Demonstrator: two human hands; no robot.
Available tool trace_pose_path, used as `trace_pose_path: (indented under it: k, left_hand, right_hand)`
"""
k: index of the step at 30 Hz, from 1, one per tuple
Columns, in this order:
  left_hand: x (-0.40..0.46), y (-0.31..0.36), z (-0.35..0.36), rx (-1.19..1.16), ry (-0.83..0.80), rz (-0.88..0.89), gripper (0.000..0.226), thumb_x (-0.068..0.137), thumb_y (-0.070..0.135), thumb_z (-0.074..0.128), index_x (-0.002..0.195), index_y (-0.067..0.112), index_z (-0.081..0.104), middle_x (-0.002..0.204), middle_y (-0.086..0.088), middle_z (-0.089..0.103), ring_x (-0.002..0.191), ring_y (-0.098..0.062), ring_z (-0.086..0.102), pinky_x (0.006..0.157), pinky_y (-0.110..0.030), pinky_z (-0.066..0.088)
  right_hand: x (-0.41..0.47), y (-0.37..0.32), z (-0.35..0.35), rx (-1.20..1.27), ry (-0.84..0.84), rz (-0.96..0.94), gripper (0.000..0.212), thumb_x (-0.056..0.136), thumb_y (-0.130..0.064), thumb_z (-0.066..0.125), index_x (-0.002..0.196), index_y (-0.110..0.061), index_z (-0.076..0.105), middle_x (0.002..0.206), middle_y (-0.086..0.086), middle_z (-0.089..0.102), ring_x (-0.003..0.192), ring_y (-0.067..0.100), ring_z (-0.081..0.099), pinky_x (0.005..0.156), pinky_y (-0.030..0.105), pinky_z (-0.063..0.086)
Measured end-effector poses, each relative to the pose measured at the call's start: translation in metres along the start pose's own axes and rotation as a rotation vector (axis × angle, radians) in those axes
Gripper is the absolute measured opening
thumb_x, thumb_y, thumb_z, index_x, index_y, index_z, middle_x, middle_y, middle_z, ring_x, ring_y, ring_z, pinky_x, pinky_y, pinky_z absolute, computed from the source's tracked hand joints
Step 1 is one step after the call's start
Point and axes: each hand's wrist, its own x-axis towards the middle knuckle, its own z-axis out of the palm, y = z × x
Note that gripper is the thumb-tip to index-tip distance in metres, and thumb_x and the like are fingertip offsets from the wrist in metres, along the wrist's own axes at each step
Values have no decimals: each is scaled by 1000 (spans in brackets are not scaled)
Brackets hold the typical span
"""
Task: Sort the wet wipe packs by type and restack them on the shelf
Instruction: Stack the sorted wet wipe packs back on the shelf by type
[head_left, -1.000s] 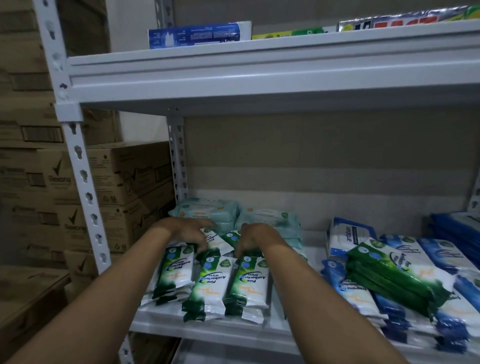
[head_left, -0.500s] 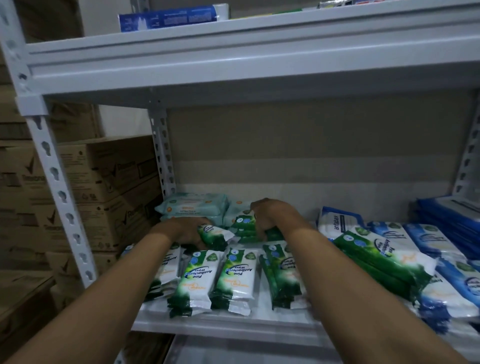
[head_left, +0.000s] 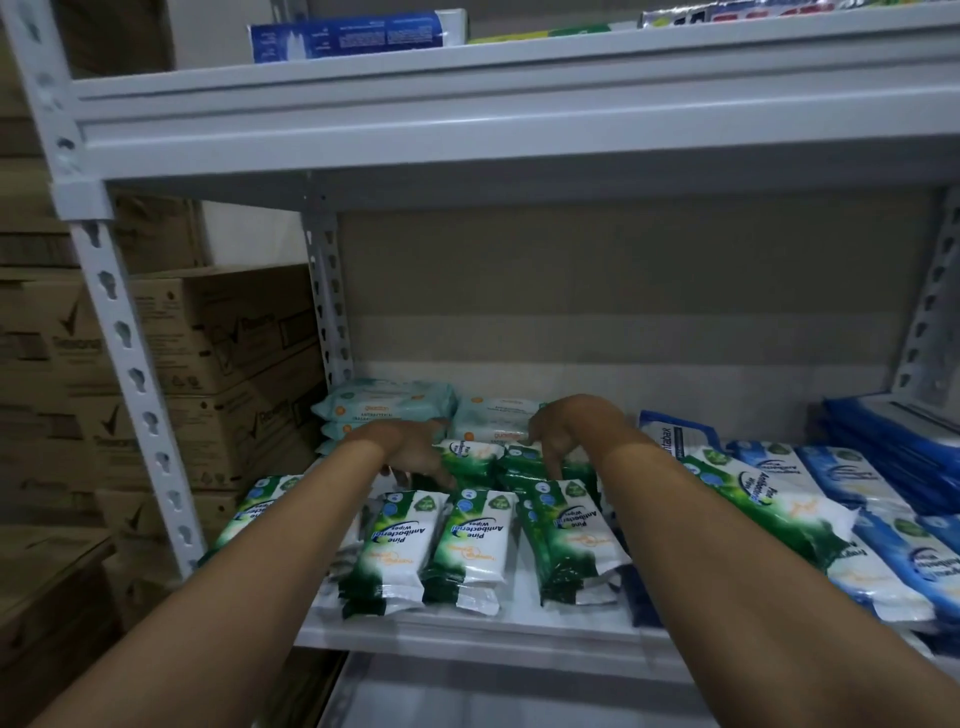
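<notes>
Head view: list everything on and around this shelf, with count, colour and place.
Pine wipe packs: many, green and white, shelf front and middle.
Pale wipe packs: two short stacks, light teal, back left.
Blue wipe packs: many, blue and white, right side.
Shelf: one, grey metal.
Cardboard boxes: several, brown, stacked left of the shelf.
Box: one, blue, upper shelf.
Hands: left hand and right hand, both on the rear green packs.
</notes>
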Motion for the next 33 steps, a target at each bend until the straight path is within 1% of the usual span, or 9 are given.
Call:
trace_pose_path:
  k: [3,8,12,17,20,22,24,29,33]
  left_hand:
    - [-20,-13,-15,107,96,27,102,88,52,70,161,35,1,167,-2,20,145,-28,37,116,-37,33]
    - [-55,-48,-38,-10,271,-14,68,96,36,66,155,29,32,157,-7,41,136,-27,48,110,-32,41]
    - [-90,-70,-39,208,322,-130,60,97,41,62,152,28,41,154,-3,45,134,-25,49,102,-26,39]
    - [-129,-71,-18,400,138,-214,67,84,21,76,145,16,50,136,-7,58,118,-27,59,97,-38,54]
    - [-138,-72,-2,404,102,-252,83,78,26,85,147,12,41,140,-10,52,123,-28,55,90,-34,52]
    - [-137,-81,13,373,115,-258,94,75,33,88,151,13,36,143,-10,50,125,-28,54,91,-33,51]
    - [-135,-92,25,318,143,-255,106,72,39,89,156,18,27,151,-12,39,129,-31,51,93,-34,50]
    - [-135,-100,37,244,177,-268,117,73,36,89,160,27,11,166,-17,0,142,-42,38,109,-44,44]
    - [-134,-101,41,206,209,-267,116,73,32,89,160,27,14,167,-16,-3,141,-42,39,108,-42,44]
  right_hand:
    - [-21,1,-16,21,56,-17,91,69,-33,91,148,-18,49,155,5,43,133,34,49,106,47,46]
    - [-55,-15,-48,212,290,-163,76,77,-29,87,143,-28,49,147,0,49,114,24,54,94,34,45]
    - [-66,-58,-53,376,455,-412,54,82,-34,81,131,-29,59,124,-3,68,105,16,60,86,30,44]
    - [-55,-116,-35,725,104,-575,64,86,-40,78,142,-24,52,133,5,62,106,16,66,87,27,55]
    - [-35,-144,-25,724,-30,-539,82,82,-46,80,150,-24,42,145,5,46,119,25,59,100,36,54]
    - [-21,-156,-20,708,-106,-504,84,77,-50,82,148,-25,43,139,6,49,114,26,62,94,37,57]
    - [-13,-163,-16,689,-175,-476,80,78,-48,82,145,-25,45,133,7,53,106,22,61,85,35,53]
    - [-2,-176,-15,770,-311,-510,74,85,-19,78,148,-5,43,157,11,33,134,35,49,116,49,39]
    - [5,-182,-9,782,-343,-511,90,60,-33,91,137,-10,52,157,7,32,132,28,45,112,41,43]
